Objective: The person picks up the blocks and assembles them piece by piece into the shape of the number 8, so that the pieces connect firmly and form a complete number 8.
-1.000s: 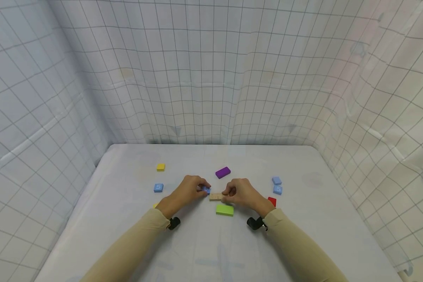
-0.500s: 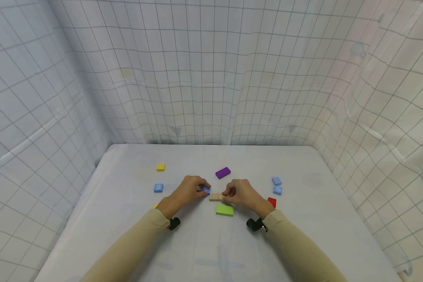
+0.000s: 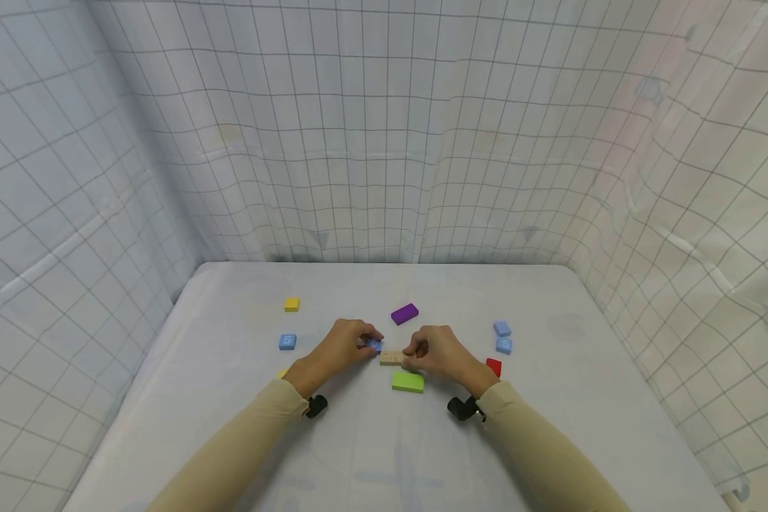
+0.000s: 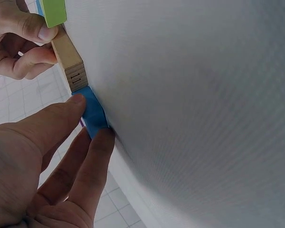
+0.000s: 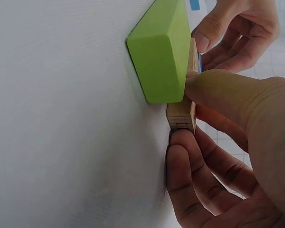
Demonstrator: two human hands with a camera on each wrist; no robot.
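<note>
My left hand (image 3: 345, 343) pinches a small blue block (image 4: 96, 114) between thumb and fingers on the white table. The block's end meets the end of a light wooden block (image 4: 70, 59) in the left wrist view. My right hand (image 3: 444, 350) grips that wooden block at its other end, thumb on the near side and fingertips at the end face in the right wrist view. Just in front of the wooden block lies a lime green block (image 3: 408, 382), apart from both hands. Fingers hide parts of the blue and wooden blocks.
Behind the hands lies a purple block (image 3: 404, 313). Leftward are a yellow block (image 3: 291, 304), a blue tile marked 5 (image 3: 287, 341) and a mostly hidden yellow piece (image 3: 282, 373). Two light blue tiles (image 3: 503, 345) and a red block (image 3: 494, 366) lie right. Grid-patterned curtains surround the table.
</note>
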